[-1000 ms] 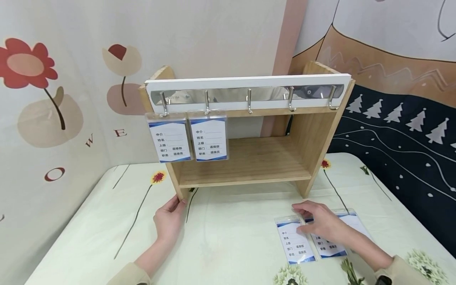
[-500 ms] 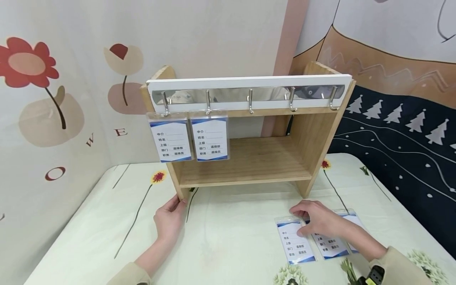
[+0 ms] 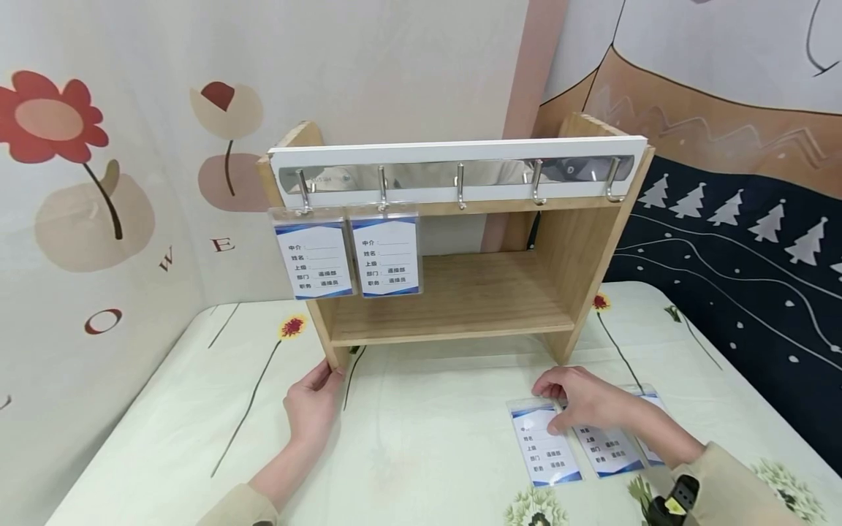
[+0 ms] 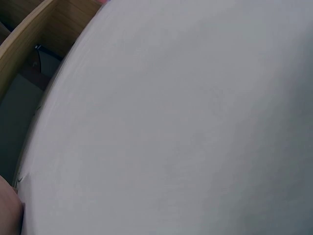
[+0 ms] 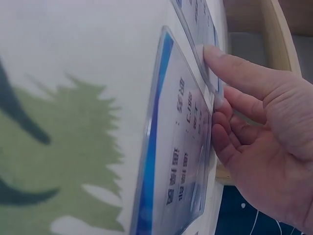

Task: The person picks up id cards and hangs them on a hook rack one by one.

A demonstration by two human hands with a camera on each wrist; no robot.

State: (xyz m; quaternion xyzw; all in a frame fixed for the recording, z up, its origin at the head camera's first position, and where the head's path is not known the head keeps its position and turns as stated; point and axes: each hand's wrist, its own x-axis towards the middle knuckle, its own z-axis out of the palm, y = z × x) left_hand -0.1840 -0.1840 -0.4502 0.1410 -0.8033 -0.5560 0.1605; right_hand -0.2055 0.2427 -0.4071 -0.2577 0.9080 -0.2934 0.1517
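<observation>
Pinching the right edge of one clear plastic badge with a white-and-blue card inside, your right hand rests its thumb on the face, with the other fingers curled at the edge. That badge lies leftmost of three on the pale flowered tablecloth. Just beside it, the second badge is partly covered by your hand, and your forearm blocks much of the third badge.

Your left hand grips the foot of the left side panel of one light-brown wooden shelf. Along its upper front runs one white rail bearing a shiny metal strip and five silver hooks. You have two matching badges there: one hanging badge on the leftmost hook, another hanging badge on the next, screening part of the shelf's left side. Behind are a pale flower-printed curtain and, rightward, a navy tree-printed backdrop.
</observation>
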